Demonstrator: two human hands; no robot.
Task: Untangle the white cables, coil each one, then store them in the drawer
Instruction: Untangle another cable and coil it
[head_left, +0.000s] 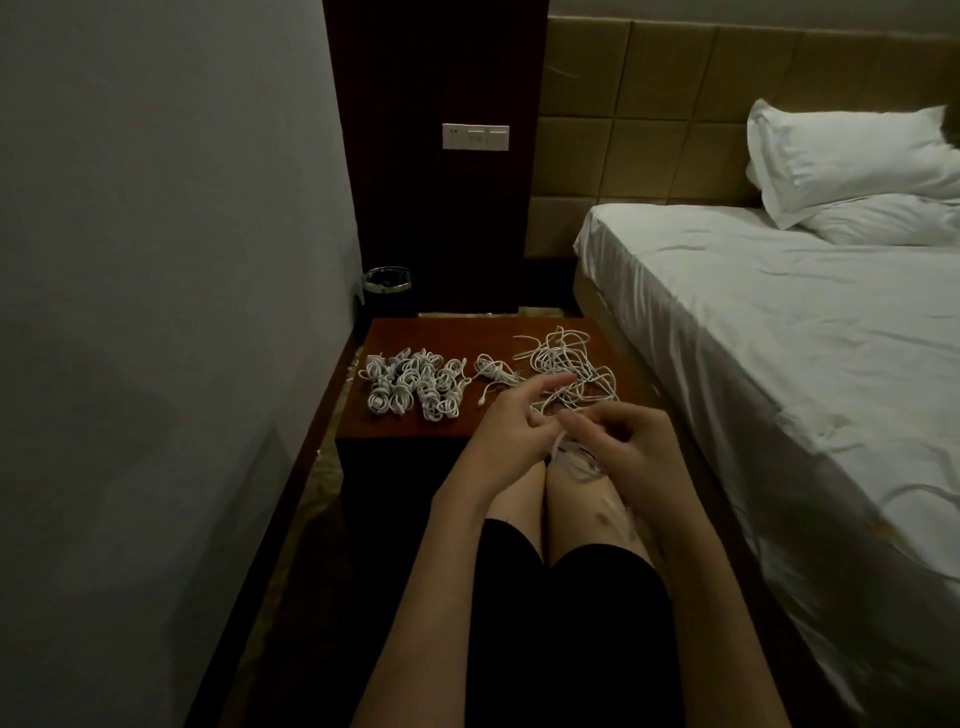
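Observation:
A loose tangle of white cables (563, 364) lies on the right part of the brown nightstand (415, 426). Several coiled white cables (415, 384) are grouped on its left part, and one half-coiled cable (496, 371) lies between them. My left hand (511, 421) and my right hand (623, 441) meet at the nightstand's front edge, above my knees. Both pinch a white cable (563, 441) that runs up into the tangle. The nightstand's drawer is hidden from view.
A grey wall stands close on the left. A bed with a white sheet (779, 338) and pillows (852, 156) runs along the right. A dark wood panel with a switch plate (475, 136) rises behind the nightstand, and a small black bin (387, 288) sits at its base.

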